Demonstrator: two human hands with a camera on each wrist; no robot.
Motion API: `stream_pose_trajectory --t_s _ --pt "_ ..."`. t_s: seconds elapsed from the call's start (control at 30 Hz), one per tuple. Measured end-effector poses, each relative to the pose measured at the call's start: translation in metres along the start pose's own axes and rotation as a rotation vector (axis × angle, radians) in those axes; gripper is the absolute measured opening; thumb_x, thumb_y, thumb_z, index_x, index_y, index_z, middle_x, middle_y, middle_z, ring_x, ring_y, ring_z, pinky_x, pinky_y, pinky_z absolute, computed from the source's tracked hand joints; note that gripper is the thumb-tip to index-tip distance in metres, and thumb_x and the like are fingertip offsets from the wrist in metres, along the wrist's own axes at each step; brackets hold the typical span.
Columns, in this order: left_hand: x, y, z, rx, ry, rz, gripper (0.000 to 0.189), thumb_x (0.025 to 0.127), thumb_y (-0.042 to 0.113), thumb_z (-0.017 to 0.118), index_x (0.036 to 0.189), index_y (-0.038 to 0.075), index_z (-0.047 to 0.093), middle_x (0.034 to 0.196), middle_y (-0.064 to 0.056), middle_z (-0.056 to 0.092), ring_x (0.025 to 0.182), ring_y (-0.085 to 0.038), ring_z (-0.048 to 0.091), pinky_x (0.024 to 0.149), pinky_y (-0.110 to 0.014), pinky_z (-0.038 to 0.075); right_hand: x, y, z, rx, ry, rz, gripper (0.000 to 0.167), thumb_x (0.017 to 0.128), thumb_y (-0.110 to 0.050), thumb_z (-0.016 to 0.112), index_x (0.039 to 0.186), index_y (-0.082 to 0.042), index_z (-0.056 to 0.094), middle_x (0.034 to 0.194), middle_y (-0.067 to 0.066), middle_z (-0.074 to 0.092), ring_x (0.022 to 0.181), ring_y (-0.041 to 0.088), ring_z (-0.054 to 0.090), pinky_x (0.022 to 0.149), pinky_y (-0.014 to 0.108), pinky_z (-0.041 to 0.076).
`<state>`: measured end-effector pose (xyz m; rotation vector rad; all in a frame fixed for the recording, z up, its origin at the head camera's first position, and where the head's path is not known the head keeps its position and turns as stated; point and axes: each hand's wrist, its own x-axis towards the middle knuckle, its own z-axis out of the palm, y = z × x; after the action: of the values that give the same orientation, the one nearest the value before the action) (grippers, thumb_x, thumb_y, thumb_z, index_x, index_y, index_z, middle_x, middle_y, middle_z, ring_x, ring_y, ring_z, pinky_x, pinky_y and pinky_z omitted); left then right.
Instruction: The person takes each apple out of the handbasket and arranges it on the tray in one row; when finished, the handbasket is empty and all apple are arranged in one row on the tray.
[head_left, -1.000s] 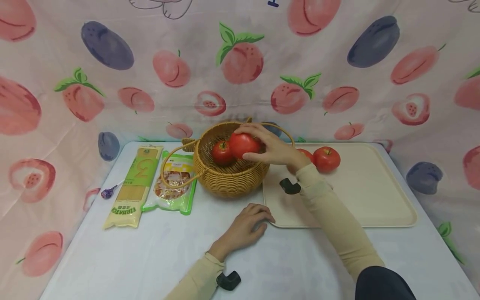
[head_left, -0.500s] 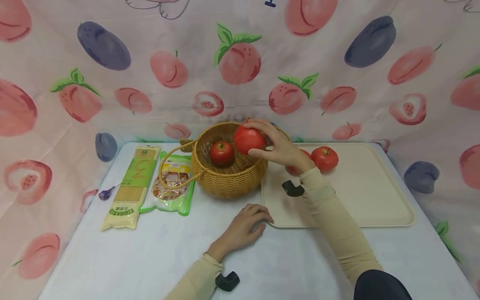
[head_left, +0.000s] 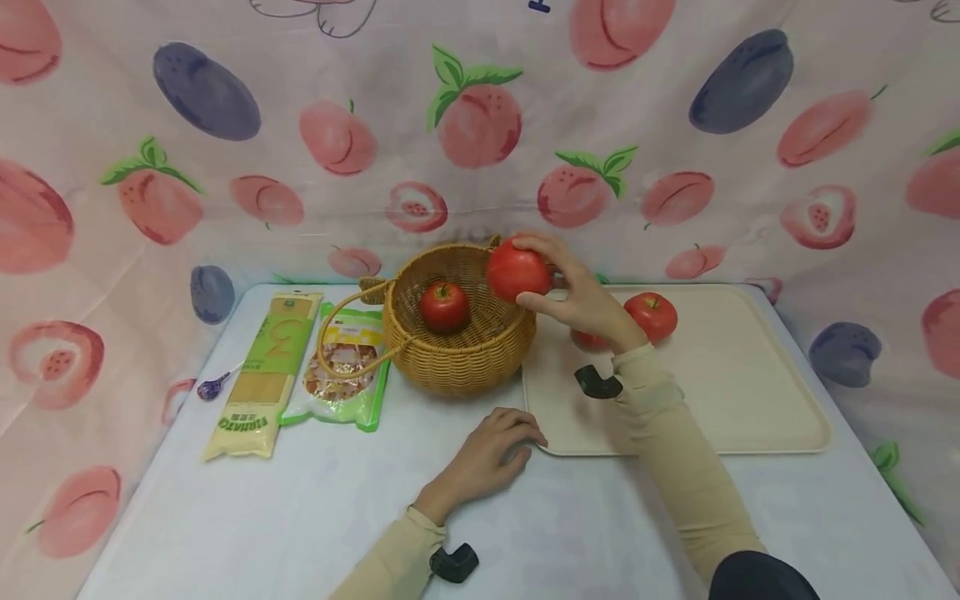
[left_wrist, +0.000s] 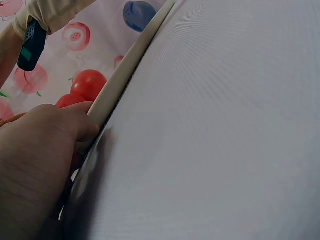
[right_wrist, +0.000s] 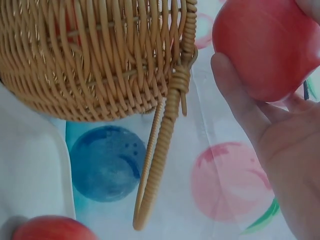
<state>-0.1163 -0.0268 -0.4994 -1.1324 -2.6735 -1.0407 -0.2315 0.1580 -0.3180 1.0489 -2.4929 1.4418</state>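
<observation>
My right hand (head_left: 573, 287) grips a red apple (head_left: 517, 269) between fingers and thumb, over the right rim of the wicker basket (head_left: 461, 367). The right wrist view shows this apple (right_wrist: 267, 45) raised beside the basket's wall (right_wrist: 100, 60) and its handle (right_wrist: 165, 135). Inside the basket lies another red apple (head_left: 444, 307). My left hand (head_left: 487, 457) rests on the table with bent, relaxed fingers, the fingertips right at the near left corner of the cream tray (head_left: 735, 392). On that tray sit a red apple (head_left: 651, 317) and a second one (head_left: 588, 339), partly hidden behind my right wrist.
Left of the basket lie a green and clear food packet (head_left: 341, 375), a long pack of noodles (head_left: 262, 375) and a wrapped lollipop (head_left: 213, 387). A fruit-print cloth (head_left: 480, 200) hangs behind the table. The basket's left handle (head_left: 324, 342) overlaps the food packet.
My right hand has lifted the apple up from inside the basket and carried it rightward to the rim. The other apple stays in the basket. The left hand has kept its place.
</observation>
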Motion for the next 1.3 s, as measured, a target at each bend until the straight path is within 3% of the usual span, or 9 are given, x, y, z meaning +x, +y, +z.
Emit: stream_pose_trajectory --t_s 0.3,0.53,0.8,1.07,1.3 --pt "-0.001 -0.001 -0.001 -0.015 -0.005 -0.001 0.023 0.092 0.016 0.055 0.108 0.03 0.063 0.119 0.012 0.055 0.119 -0.008 0.045 0.102 -0.031 0.04 -0.016 0.009 -0.005 0.029 0.042 0.091 0.064 0.084 -0.008 0.069 0.14 -0.016 0.039 0.149 0.004 0.028 0.117 0.028 0.049 0.081 0.045 0.052" --pt "0.001 -0.001 -0.001 0.009 0.0 0.011 0.022 0.092 0.017 0.055 0.108 0.03 0.063 0.119 0.012 0.054 0.12 -0.007 0.044 0.103 -0.031 0.039 -0.037 0.019 -0.006 0.041 0.109 0.097 0.065 0.082 -0.005 0.07 0.139 -0.016 0.041 0.149 0.004 0.031 0.126 0.024 0.042 0.097 0.048 0.042" --pt "0.001 -0.001 0.0 0.068 0.019 0.086 0.016 0.091 0.022 0.06 0.106 0.027 0.064 0.128 0.004 0.051 0.134 -0.015 0.037 0.11 -0.036 0.034 -0.06 0.031 -0.013 0.053 0.108 0.18 0.066 0.084 -0.006 0.069 0.142 -0.021 0.04 0.147 0.001 0.034 0.128 0.021 0.039 0.099 0.051 0.042" --pt "0.02 0.002 0.001 0.102 0.017 0.221 0.009 0.091 0.028 0.061 0.099 0.025 0.065 0.119 0.006 0.057 0.121 -0.011 0.049 0.103 -0.031 0.04 -0.074 0.034 -0.023 0.012 0.09 0.227 0.063 0.088 -0.006 0.064 0.144 -0.019 0.037 0.144 0.006 0.035 0.127 0.025 0.04 0.101 0.052 0.04" --pt "0.019 0.001 0.006 0.089 -0.007 0.196 0.009 0.088 0.03 0.065 0.096 0.026 0.066 0.119 0.006 0.056 0.12 -0.011 0.048 0.104 -0.031 0.038 -0.078 0.037 -0.024 -0.057 0.08 0.198 0.06 0.084 -0.009 0.068 0.139 -0.017 0.045 0.149 0.01 0.029 0.131 0.029 0.035 0.099 0.059 0.038"
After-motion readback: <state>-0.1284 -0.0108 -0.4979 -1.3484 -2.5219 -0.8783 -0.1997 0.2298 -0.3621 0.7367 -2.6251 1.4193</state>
